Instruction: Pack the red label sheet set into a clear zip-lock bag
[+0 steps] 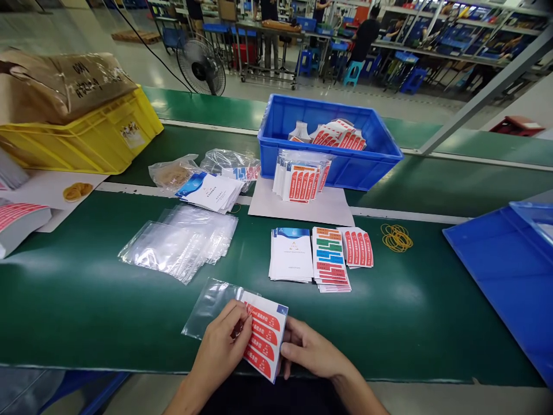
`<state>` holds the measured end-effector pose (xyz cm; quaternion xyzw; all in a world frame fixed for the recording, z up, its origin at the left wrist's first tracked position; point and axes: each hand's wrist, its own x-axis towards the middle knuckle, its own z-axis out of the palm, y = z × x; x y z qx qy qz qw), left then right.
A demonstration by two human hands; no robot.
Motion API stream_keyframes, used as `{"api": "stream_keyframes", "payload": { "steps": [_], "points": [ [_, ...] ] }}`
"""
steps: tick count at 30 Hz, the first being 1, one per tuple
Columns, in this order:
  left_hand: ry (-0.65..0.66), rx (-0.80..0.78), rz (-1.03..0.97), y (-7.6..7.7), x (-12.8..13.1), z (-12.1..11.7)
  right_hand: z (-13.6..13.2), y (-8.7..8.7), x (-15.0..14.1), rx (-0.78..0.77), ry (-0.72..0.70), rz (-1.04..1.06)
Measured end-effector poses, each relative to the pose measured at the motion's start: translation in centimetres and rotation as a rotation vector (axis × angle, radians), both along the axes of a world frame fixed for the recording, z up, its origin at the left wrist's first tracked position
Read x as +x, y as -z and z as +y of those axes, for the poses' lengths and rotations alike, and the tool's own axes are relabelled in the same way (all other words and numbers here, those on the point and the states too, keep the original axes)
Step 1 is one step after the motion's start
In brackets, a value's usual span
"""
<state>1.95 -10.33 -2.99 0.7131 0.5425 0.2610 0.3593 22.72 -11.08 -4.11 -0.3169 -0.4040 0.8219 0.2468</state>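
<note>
My left hand (pixel 224 343) and my right hand (pixel 309 349) both grip a small stack of cards with a red label sheet (pixel 262 339) on top, at the near edge of the green belt. The stack sits partly inside a clear plastic bag (pixel 207 305) that my left fingers pinch at its mouth. Just beyond lie three neat stacks: white booklets (pixel 291 253), multicoloured label sheets (pixel 330 259) and red label sheets (pixel 358 248). A loose pile of empty clear bags (pixel 181 245) lies to the left.
A blue bin (pixel 341 158) holds packed sets, with more standing before it on a grey sheet (pixel 276 204). Yellow rubber bands (pixel 396 237) lie right of the stacks. A yellow crate (pixel 90 138) is far left, a blue lid (pixel 510 276) right. People work in the background.
</note>
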Motion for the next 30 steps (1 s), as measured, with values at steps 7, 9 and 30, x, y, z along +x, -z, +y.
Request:
{"api": "stream_keyframes", "payload": {
  "steps": [7, 9, 30],
  "points": [
    [0.015, 0.000, -0.104, -1.9, 0.4, 0.2, 1.7, -0.5, -1.6, 0.067, 0.255, -0.153],
    [0.052, 0.021, -0.114, -2.5, 0.6, 0.2, 2.3, -0.4, -2.5, 0.075, 0.224, -0.110],
    [0.123, -0.421, -0.404, -2.6, -3.2, 10.7, 6.2, -0.6, -1.3, 0.462, 0.433, -0.282]
  ]
}}
